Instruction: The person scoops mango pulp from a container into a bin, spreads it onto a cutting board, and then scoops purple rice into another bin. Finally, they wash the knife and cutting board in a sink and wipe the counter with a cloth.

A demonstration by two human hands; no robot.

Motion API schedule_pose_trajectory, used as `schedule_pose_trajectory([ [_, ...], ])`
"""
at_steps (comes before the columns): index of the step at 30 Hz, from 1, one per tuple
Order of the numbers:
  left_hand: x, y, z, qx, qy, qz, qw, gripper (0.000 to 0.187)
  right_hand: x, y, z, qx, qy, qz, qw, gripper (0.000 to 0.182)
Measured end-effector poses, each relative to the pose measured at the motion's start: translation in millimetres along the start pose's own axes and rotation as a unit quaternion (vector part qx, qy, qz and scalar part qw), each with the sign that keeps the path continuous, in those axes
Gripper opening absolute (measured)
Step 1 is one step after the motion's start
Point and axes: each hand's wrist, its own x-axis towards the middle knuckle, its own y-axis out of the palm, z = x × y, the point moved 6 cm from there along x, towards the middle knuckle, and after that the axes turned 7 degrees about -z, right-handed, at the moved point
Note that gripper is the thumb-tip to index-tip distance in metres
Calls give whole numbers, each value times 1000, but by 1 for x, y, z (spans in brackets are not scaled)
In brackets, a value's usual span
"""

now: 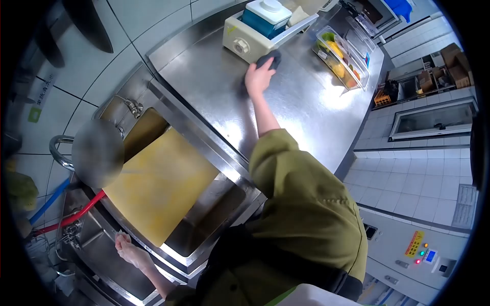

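My right hand (259, 79) is closed on a dark cloth (269, 59) on the steel counter (204, 86), beside the front corner of a white bin (245, 42). That bin holds a blue container with a white lid (265, 11). At the lower left, my left hand (131, 252) wears a clear glove and hangs near the sink edge, its fingers curled; whether it holds anything is unclear. A yellow board (161, 186) lies across the sink (212, 214) between my hands.
A clear bin of fruit (339, 61) stands at the counter's far right part. Left of the board are a blurred round metal object (98, 154), a red hose (76, 214), a blue hose (50, 202) and a tap (133, 107). Knives hang on the wall.
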Motion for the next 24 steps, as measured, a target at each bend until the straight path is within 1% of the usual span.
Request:
schedule_pose_trajectory([
  [1, -6, 7, -8, -20, 0, -10, 1000, 21, -7, 7, -11, -39, 21, 30, 999, 66],
  [2, -7, 14, -13, 0, -11, 32, 999, 21, -19, -1, -11, -123, -21, 89, 988, 64],
  [3, -7, 21, -14, 15, -25, 69, 997, 21, -21, -4, -20, -126, -84, 124, 981, 61],
  [4, -2, 28, -8, -19, -44, 89, 995, 21, -20, -12, -25, -109, -138, 147, 973, 57],
  [5, -5, 26, -6, -44, -70, 96, 992, 22, -28, -41, -13, -128, -142, 196, 962, 61],
  [6, -3, 15, -2, 25, -82, 82, 993, 22, -44, -63, -3, -128, -185, 265, 938, 70],
  [7, -2, 15, -3, 89, -102, 69, 988, 22, -54, -69, -14, -207, -251, 275, 905, 80],
  [8, -1, 12, 5, 80, -89, 76, 990, 21, -70, -66, -26, -262, -272, 302, 875, 78],
  [9, 1, 8, 13, 75, -72, 89, 991, 21, -90, -33, -68, -218, -355, 272, 867, 76],
  [10, -1, 14, 14, 86, -104, 63, 989, 21, -114, -35, -55, -223, -423, 143, 866, 76],
  [11, -7, 16, 14, 95, -134, 40, 986, 22, -119, -23, -49, -175, -448, 89, 872, 73],
  [13, -20, 16, 5, 78, -101, 29, 991, 20, -127, 6, 4, -170, -392, 70, 901, 68],
  [14, -21, 36, -1, 63, -77, 55, 994, 19, -129, 30, 26, -116, -349, 117, 922, 60],
  [15, -15, 40, 21, -19, -83, 59, 995, 16, -142, 59, 44, -119, -475, 15, 872, 52],
  [16, -11, 49, 24, -40, -51, 57, 996, 14, -144, 86, 61, -75, -456, -39, 886, 44],
  [17, -9, 61, 20, -24, -123, 43, 991, 14, -144, 116, 76, -85, -504, 17, 860, 40],
  [18, -14, 75, 3, -46, -103, 64, 992, 16, -138, 137, 96, -58, -511, 183, 838, 34],
  [19, -1, 74, 12, -27, -70, 80, 994, 17, -133, 119, 113, 15, -521, 165, 837, 28],
  [20, -12, 81, -22, 13, -53, 51, 997, 18, -113, 109, 109, 78, -436, 207, 872, 30],
  [21, 1, 76, -18, 9, -8, 58, 998, 21, -104, 103, 99, 145, -344, 254, 892, 32],
  [22, 11, 68, -10, 2, 32, 62, 998, 24, -89, 85, 72, 172, -241, 277, 914, 33],
  [23, 11, 62, -24, 46, 48, 15, 998, 27, -71, 52, 36, 200, -139, 297, 923, 35],
  [24, 7, 55, -40, 87, 61, -35, 994, 30, -55, 15, 4, 253, -48, 281, 925, 34],
])
